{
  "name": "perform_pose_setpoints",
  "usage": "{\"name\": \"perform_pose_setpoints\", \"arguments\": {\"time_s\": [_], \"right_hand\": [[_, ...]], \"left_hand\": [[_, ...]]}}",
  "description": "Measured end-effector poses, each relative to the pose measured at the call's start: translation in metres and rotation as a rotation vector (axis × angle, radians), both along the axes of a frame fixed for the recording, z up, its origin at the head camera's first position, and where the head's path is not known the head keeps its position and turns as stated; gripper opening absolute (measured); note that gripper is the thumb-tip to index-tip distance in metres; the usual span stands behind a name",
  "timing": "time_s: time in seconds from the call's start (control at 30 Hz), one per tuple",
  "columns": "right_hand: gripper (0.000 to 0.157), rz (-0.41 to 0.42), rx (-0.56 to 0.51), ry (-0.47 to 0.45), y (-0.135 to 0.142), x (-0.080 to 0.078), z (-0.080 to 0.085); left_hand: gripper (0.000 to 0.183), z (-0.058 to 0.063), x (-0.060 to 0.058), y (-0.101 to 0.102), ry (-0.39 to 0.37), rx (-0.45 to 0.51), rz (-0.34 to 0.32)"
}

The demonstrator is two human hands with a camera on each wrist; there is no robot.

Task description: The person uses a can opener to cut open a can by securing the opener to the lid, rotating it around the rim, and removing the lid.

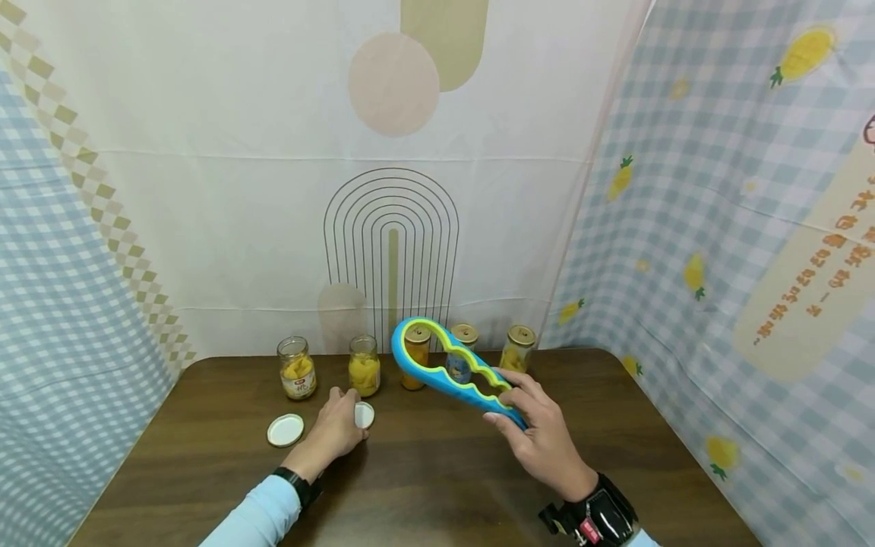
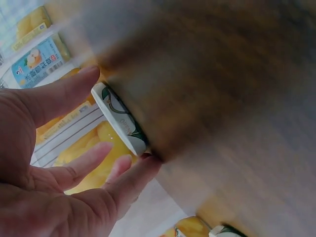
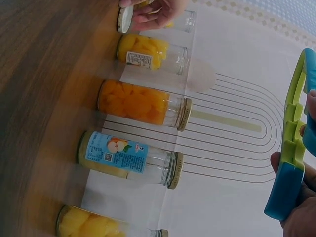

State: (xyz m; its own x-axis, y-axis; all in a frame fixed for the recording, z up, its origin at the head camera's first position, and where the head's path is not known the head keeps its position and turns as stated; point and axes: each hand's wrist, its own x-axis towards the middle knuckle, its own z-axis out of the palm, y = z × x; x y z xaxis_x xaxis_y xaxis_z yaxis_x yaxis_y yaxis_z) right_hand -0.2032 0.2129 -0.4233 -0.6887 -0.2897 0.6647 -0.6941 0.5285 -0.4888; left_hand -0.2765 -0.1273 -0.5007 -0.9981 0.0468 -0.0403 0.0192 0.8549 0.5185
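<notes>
From my station I record the left hand [image 1: 335, 427] with thumb and fingers spread about a lid's breadth, gripping the near lid [image 1: 364, 415] by its rim, just in front of the second jar [image 1: 364, 374], which is uncapped. Whether that lid meets the desk [image 1: 424, 486] I cannot determine. The right hand [image 1: 550, 441] has its fingers curled round one end of a blue-and-green jar opener [image 1: 444, 382], raised above the desk. The other lid [image 1: 285, 431] lies white side up near the leftmost jar [image 1: 298, 374], also uncapped.

Hazards, in my judgement: the left hand is close to the second jar, so a forward nudge could rock it and spill its contents, nothing being on top to hold them in. A slack pinch on so thin a rim could let the near lid slip and roll. The jar opener, swung low, could knock the orange jar [image 3: 133, 103], the blue-labelled jar [image 3: 118, 152] or the rightmost jar [image 3: 89, 224].

On views: from the head, the jar opener partly covers the orange and blue-labelled jars; the right wrist view shows both unobstructed, gold caps [image 3: 184, 114] on. The left wrist view shows print on the near lid's outer side; the head view shows only its white inside.
</notes>
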Motion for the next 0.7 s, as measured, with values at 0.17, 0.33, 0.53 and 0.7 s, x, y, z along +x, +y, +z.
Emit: {"name": "perform_pose_setpoints", "arguments": {"time_s": [0.17,0.33,0.53,0.7], "right_hand": [[0.023,-0.02,-0.003,0.014,0.003,-0.002,0.002],[0.022,-0.047,-0.005,0.026,0.006,-0.004,0.004],[0.022,-0.076,-0.02,0.058,0.01,-0.008,0.003],[0.02,-0.099,-0.019,0.056,0.014,-0.009,-0.002]], "left_hand": [[0.082,0.004,0.01,0.0,0.025,0.001,-0.011],[0.086,0.015,0.024,0.001,0.062,-0.002,-0.022],[0.084,0.029,0.045,0.009,0.091,-0.011,-0.052],[0.078,0.033,0.066,0.013,0.106,-0.025,-0.075]]}}
